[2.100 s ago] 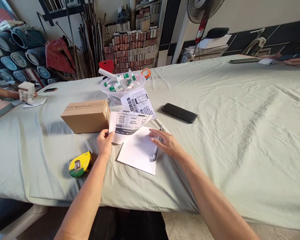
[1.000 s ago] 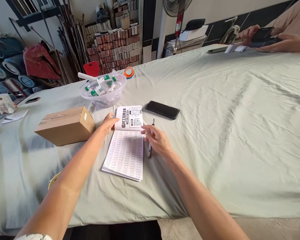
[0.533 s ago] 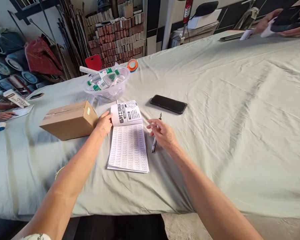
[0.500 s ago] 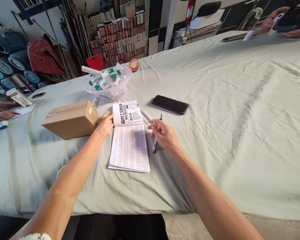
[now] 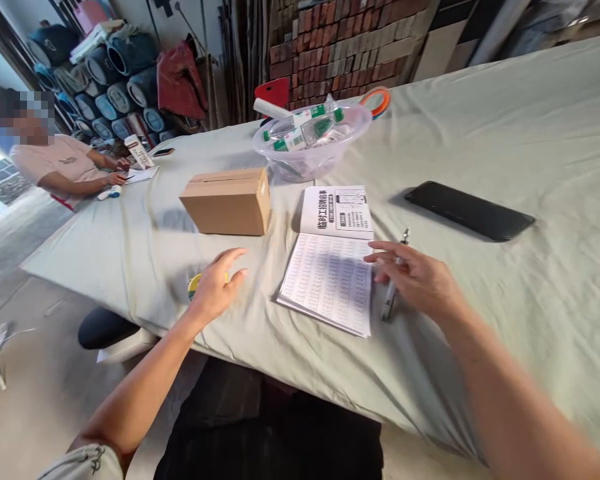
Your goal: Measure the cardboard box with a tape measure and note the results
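Note:
My left hand [image 5: 215, 288] is open, its thumb and fingers spread and nothing held. It hovers by a yellow and green tape measure [image 5: 193, 283], which it mostly hides. My right hand [image 5: 423, 277] is open too, palm down, with fingertips at the right edge of a stack of papers [image 5: 325, 283]. Below that hand lies a silver and black pen [image 5: 389, 301], partly covered by the fingers. The stack's lower sheet bears columns of small handwriting. Its top part is folded over and shows a printed flyer [image 5: 336, 212] with a drawing and large characters.
A cardboard box [image 5: 225, 203] stands left of the papers. Behind sits a clear plastic basin [image 5: 305, 163] of bottles, with orange tape [image 5: 377, 102] beside it. A black phone [image 5: 470, 210] lies to the right. A person [image 5: 60, 163] sits at the table's far left end.
The flyer sheet has been folded back, baring the written page. My left hand has let go of the papers and moved left towards the tape measure. The view has turned left.

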Available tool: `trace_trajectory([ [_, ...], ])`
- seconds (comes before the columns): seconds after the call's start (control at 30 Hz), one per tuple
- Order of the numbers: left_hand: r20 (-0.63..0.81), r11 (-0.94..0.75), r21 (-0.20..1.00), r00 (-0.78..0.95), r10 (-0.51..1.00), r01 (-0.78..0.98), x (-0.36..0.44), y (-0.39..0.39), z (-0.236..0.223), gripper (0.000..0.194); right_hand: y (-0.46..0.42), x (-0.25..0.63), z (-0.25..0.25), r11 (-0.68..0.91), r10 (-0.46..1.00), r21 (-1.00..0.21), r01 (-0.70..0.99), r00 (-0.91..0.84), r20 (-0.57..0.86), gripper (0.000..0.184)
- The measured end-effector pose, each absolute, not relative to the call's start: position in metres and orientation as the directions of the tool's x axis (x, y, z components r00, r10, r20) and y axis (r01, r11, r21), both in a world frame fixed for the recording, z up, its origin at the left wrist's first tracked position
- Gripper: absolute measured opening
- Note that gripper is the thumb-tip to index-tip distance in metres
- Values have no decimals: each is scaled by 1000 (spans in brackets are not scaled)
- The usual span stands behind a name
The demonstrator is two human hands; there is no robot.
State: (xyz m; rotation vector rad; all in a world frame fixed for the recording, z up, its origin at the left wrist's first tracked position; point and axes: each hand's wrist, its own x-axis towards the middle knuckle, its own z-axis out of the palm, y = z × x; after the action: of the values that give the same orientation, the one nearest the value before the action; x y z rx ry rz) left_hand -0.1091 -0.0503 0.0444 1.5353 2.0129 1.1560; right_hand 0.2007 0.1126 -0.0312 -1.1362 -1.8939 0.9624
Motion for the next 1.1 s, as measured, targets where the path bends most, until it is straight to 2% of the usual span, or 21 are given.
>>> trace_trajectory([
  [0.07, 204, 232, 636, -451, 869, 736, -140, -84, 44, 42, 112, 200, -30, 319, 924, -856, 407, -334, 186, 31],
  [0.13, 87, 382, 538, -500, 861, 751, -164, -110, 41, 54, 110, 198, -27, 273, 938, -867, 417, -316, 144, 32],
  [0.2, -52, 444, 489, -483, 874, 751, -175, -126, 37, 63, 106, 195, -23, 205, 949, -887, 413, -307, 76, 36],
  [0.27, -57, 440, 443, -466, 883, 781, -174, -132, 34, 66, 101, 192, -17, 162, 947, -892, 422, -322, 19, 41],
  [0.33, 103, 390, 373, -455, 885, 842, -162, -128, 34, 63, 93, 189, -9, 192, 925, -869, 456, -381, 5, 44],
  [0.4, 271, 277, 329, -371, 888, 903, -145, -117, 36, 54, 85, 187, 0, 282, 876, -824, 491, -482, 12, 46],
  [0.47, 324, 100, 359, -224, 919, 928, -124, -100, 37, 40, 77, 188, 7, 389, 827, -773, 502, -560, 53, 53],
  [0.57, 202, -137, 439, 51, 978, 888, -90, -68, 33, 23, 66, 196, 13, 479, 775, -744, 466, -622, 110, 65],
  [0.63, 103, -248, 443, 226, 969, 861, -69, -47, 28, 20, 60, 204, 12, 457, 783, -774, 439, -612, 115, 67],
  [0.7, 63, -321, 436, 328, 943, 840, -52, -27, 25, 22, 58, 213, 9, 373, 819, -836, 402, -566, 93, 64],
  [0.83, 119, -389, 477, 380, 917, 789, -35, 9, 27, 30, 71, 216, 9, 235, 915, -963, 133, -364, 174, 55],
  [0.9, 106, -412, 474, 414, 904, 778, -32, 30, 28, 32, 88, 211, 12, 206, 961, -979, -3, -189, 202, 45],
  [0.97, 52, -414, 440, 437, 898, 797, -28, 53, 24, 30, 107, 204, 14, 167, 984, -982, -83, -43, 171, 37],
  [1.03, 9, -401, 389, 432, 902, 829, -24, 76, 16, 30, 120, 198, 14, 136, 991, -983, -122, 9, 136, 28],
  [1.1, 14, -395, 346, 416, 909, 851, -20, 96, 7, 30, 126, 194, 8, 118, 991, -989, -86, -59, 123, 19],
])
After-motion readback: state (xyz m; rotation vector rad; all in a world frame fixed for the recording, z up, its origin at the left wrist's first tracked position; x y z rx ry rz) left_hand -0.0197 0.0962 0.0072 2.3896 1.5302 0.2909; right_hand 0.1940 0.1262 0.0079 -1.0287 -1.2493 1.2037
